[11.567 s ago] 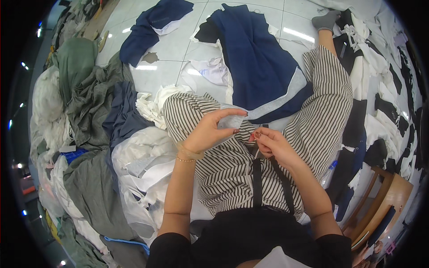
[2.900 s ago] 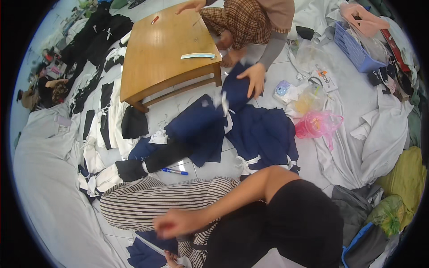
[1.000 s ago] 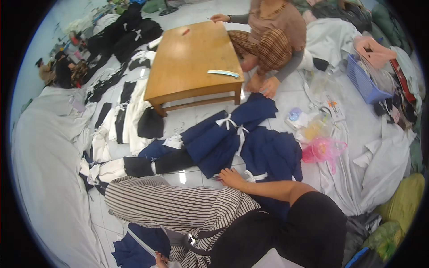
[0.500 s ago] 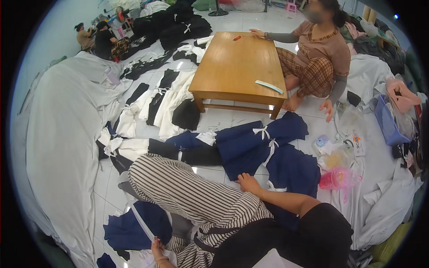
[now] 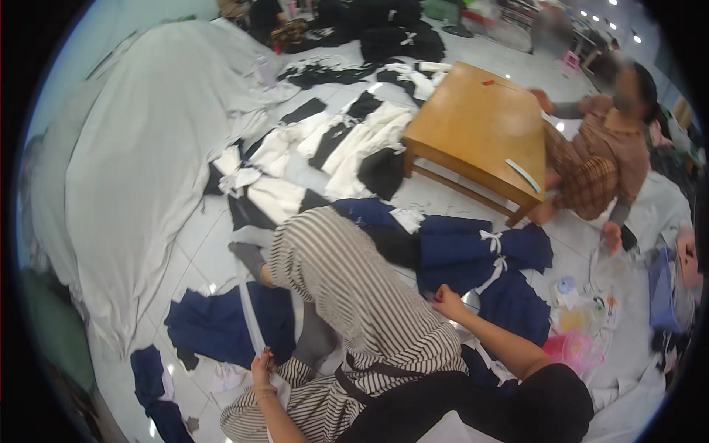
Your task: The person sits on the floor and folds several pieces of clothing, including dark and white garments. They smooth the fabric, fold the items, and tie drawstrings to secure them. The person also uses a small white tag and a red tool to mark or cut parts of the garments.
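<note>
My left hand (image 5: 264, 365) is closed on a white fabric strip (image 5: 251, 317), which runs taut up toward my grey-socked foot (image 5: 249, 258). Under the strip, a piece of navy cloth (image 5: 203, 325) lies on the floor. My right hand (image 5: 447, 303) is over the edge of my striped trouser leg (image 5: 362, 273), with its fingers curled in; whatever they hold, if anything, is too small to make out. Beside it lie bundles of navy cloth (image 5: 454, 251) tied with white strips (image 5: 493, 273).
Black and white cloth bundles (image 5: 354, 162) cover the floor ahead. A low wooden table (image 5: 480, 125) stands at far right, with a person (image 5: 609, 148) seated behind it. A big sheet-covered heap (image 5: 140, 162) rises on the left. Pink plastic (image 5: 572, 351) and a blue basket (image 5: 665, 288) are at right.
The view has turned left, so the scene sits further right. My right hand has come up off the navy cloth and its fingers have curled. The left hand still holds the strip.
</note>
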Demonstrator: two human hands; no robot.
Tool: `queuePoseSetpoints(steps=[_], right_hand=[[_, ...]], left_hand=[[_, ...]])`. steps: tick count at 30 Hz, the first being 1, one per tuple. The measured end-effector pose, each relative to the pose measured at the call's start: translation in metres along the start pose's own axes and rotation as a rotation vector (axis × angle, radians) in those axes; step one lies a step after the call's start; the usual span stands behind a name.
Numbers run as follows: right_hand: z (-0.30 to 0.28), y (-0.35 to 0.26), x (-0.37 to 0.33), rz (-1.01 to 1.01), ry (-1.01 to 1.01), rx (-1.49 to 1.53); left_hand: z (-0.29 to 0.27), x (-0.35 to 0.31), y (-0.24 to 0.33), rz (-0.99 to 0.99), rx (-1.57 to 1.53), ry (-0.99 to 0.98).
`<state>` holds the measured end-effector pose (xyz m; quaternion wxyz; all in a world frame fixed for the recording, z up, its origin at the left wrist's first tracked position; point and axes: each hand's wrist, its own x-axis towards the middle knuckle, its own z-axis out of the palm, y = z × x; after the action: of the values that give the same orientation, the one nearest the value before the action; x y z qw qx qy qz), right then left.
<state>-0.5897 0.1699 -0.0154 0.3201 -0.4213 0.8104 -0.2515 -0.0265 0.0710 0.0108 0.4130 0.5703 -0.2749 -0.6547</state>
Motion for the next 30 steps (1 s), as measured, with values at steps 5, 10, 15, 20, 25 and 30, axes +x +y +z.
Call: queuePoseSetpoints(steps=[5,10,15,20,25,30], right_hand=[[-0.025,-0.047,0.044,-0.157,0.287,0.178],[-0.084,-0.136,0.056,-0.390,0.547,0.457],[-0.087,-0.274,0.040,-0.621,0.586,0.704],[-0.036,-0.339,0.078,-0.853,0.457,0.348],[0.051,-0.412,-0.016,-0.950,0.168,0.392],[0.125,-0.425,-0.015,-1.039,-0.411,0.345]], left_hand=[[0.014,-0.011,0.012,0.007,-0.036,0.099],[0.021,-0.084,0.095,0.253,0.067,0.298],[-0.010,-0.229,0.170,0.755,0.146,0.571],[-0.005,-0.455,0.183,0.955,0.603,1.301],[0.084,-0.632,0.171,0.889,0.965,2.143],[0.116,-0.719,0.180,0.876,1.168,2.571]])
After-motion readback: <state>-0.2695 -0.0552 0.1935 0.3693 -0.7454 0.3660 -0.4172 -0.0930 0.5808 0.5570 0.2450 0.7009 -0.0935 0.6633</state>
